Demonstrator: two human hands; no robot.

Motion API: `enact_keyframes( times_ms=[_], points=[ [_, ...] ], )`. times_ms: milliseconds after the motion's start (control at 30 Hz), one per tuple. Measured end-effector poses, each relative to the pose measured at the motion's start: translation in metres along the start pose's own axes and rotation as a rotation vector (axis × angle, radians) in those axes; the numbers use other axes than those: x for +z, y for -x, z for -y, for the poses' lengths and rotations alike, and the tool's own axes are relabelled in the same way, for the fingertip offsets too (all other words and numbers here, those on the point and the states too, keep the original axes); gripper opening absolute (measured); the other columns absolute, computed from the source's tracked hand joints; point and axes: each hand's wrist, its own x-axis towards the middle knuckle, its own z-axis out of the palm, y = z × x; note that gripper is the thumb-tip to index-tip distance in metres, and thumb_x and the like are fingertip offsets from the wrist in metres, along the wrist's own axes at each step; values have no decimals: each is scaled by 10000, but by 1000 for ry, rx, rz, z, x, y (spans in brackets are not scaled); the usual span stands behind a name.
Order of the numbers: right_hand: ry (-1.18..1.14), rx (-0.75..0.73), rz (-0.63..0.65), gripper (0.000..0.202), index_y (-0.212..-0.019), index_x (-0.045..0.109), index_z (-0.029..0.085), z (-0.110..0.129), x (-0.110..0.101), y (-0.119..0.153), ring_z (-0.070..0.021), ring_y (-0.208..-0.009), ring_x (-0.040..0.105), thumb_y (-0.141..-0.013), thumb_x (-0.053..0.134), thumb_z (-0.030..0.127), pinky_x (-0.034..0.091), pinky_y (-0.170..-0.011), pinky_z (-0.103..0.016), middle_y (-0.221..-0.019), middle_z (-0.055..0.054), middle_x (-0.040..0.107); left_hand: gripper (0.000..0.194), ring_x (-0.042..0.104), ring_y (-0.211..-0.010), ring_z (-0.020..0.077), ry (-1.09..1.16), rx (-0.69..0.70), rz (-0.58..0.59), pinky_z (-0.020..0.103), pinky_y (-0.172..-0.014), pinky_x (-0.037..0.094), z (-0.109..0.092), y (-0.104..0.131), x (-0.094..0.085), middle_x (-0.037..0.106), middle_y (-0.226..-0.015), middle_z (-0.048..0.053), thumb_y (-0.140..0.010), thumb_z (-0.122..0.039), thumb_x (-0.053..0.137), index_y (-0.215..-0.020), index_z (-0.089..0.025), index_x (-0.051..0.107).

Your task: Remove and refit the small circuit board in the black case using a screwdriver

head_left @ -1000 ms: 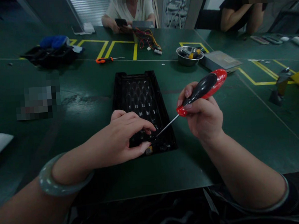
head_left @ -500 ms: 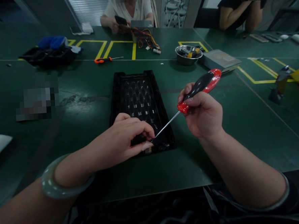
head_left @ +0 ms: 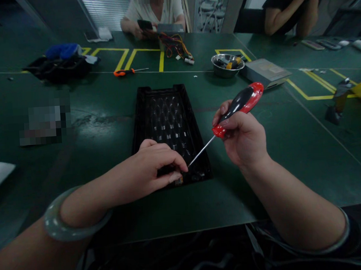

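In front of me a black plastic case panel with a patterned middle lies on the green table. My right hand grips a red and black screwdriver by its handle, the shaft slanting down to the left. Its tip reaches the near end of the panel, beside the fingertips of my left hand. Thumb and index finger of that hand are bent towards each other at the tip; whatever they pinch, if anything, is hidden. A pale bangle circles my left wrist.
Behind the panel lies an orange screwdriver. A metal bowl of tools stands beside a grey metal box. Black parts with a blue cloth lie far left. Across the table, one person holds a phone near a cabled box.
My right hand and the screwdriver have shifted slightly left. My left thumb has drawn back a little, and the index fingertip sits closer to the screwdriver's tip.
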Motion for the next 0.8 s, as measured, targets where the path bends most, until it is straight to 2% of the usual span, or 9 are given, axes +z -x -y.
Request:
enact_keyframes(
  times_ms=[200,433,800],
  points=[
    [26,20,-14,157,-727,561,212,0,0,0,-108,-556,461,-582,569,152,255,-459,-248,-626,29,584,109,635,-953,140,-62,0,-41,343,-948,269,-4,1,4,749,-1010,-63,-936,-253,625,-1032,-282,670],
    [28,38,-15,150,-720,565,205,-2,0,0,-103,-545,481,-585,577,140,283,-459,-236,-615,30,594,91,630,-938,129,-102,31,-66,338,-937,262,-4,1,7,734,-989,-79,-938,-263,646,-1022,-292,664],
    [13,68,-7,156,-733,572,190,-4,1,0,-91,-527,463,-590,591,132,260,-444,-229,-614,32,591,59,606,-922,171,-229,78,-93,386,-886,246,-7,2,4,727,-977,-41,-949,-292,627,-985,-274,670]
  ],
)
